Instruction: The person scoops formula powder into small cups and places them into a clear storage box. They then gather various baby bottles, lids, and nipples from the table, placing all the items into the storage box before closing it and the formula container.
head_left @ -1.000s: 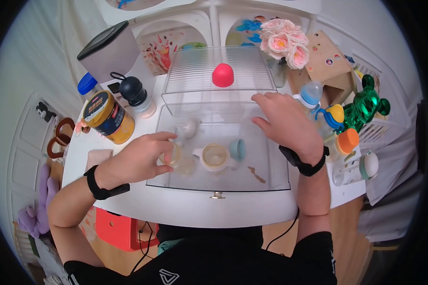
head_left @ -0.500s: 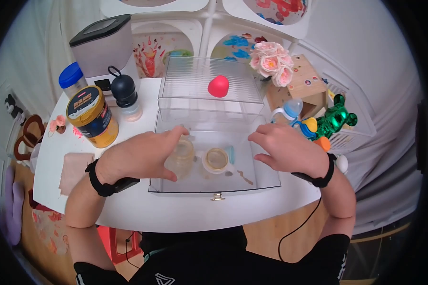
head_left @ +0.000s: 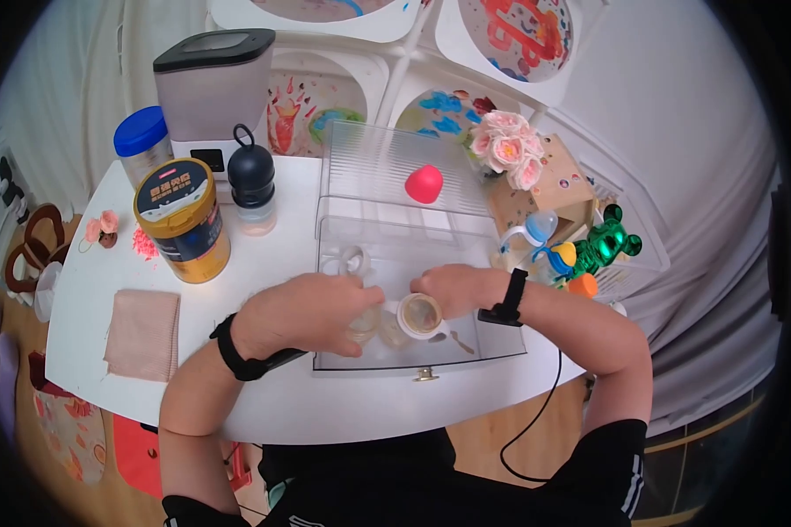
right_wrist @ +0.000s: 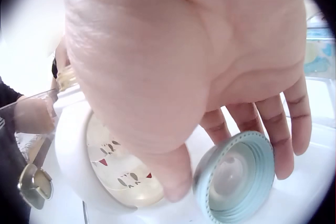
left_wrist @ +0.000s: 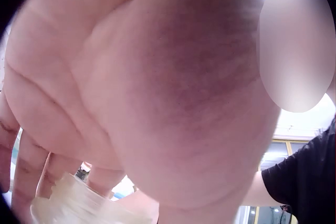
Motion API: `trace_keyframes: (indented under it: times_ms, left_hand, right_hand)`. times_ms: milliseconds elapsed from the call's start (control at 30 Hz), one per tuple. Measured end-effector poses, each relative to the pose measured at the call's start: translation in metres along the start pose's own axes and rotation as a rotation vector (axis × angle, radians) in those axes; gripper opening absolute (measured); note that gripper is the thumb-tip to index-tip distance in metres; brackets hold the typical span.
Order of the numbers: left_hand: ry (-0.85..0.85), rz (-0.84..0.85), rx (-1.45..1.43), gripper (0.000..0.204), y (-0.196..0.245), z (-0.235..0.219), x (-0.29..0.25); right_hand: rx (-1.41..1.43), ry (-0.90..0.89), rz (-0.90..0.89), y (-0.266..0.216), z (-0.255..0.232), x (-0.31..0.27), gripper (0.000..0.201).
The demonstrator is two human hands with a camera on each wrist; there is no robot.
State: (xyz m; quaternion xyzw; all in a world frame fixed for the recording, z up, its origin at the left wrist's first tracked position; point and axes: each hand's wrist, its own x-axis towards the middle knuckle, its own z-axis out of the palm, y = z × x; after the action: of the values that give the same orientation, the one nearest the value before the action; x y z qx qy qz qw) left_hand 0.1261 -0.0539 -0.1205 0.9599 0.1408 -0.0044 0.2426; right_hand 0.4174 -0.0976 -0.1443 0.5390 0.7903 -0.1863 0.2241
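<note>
A clear drawer-like box (head_left: 501, 338) stands before me. Inside it my left hand (head_left: 312, 316) curls its thumb and fingers round a clear bottle (head_left: 366, 325), seen also as a pale, see-through wall (left_wrist: 84, 203) in the left wrist view. My right hand (head_left: 462, 290) reaches down beside an open white-handled baby bottle (head_left: 419, 316) with cartoon faces printed on it. In the right wrist view, a light blue screw ring (right_wrist: 233, 179) with a nipple inside lies between the thumb and extended fingers; a gap shows beside the thumb. A white round piece (head_left: 353, 261) sits behind the left hand.
A red dome (head_left: 424, 184) rests on the ribbed clear lid behind the box. To the left stand a yellow tub (head_left: 185, 224), a black-topped bottle (head_left: 253, 180) and a folded cloth (head_left: 143, 335). Baby bottles (head_left: 536, 233) and a green bear figure (head_left: 602, 241) stand to the right.
Both hands have lowered into the box. My left hand's fingers have closed in round the clear bottle, and my right hand has moved inward and down to the blue ring, hiding it from the head view.
</note>
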Motion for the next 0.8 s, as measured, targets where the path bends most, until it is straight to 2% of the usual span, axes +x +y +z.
trace_keyframes:
  times_ms: [133, 233, 333, 433, 533, 633, 800]
  left_hand:
    - [0.014, 0.009, 0.071, 0.059, -0.004, 0.002, 0.005]
    - [0.124, -0.059, -0.034, 0.058, 0.006, -0.015, -0.004]
    - [0.220, -0.111, -0.158, 0.060, 0.014, -0.031, -0.009]
    - [0.301, -0.179, -0.211, 0.058, 0.021, -0.047, -0.013]
    - [0.473, -0.064, -0.358, 0.059, 0.017, -0.055, -0.015]
    - [0.689, -0.054, -0.423, 0.062, 0.016, -0.059, -0.019]
    - [0.934, -0.080, -0.626, 0.065, -0.008, -0.058, -0.018]
  right_hand:
    - [-0.092, -0.040, 0.058, 0.007, -0.006, -0.003, 0.034]
    - [-0.209, 0.054, 0.133, 0.010, -0.047, -0.028, 0.035]
    - [-0.125, 0.486, 0.080, -0.004, -0.097, -0.053, 0.039]
    - [0.093, 0.982, 0.053, -0.031, -0.122, -0.045, 0.039]
    - [0.261, 1.355, -0.046, -0.039, -0.121, -0.011, 0.045]
    - [0.333, 1.431, -0.071, -0.045, -0.112, 0.012, 0.050]
    - [0.446, 1.538, -0.127, -0.053, -0.097, 0.017, 0.054]
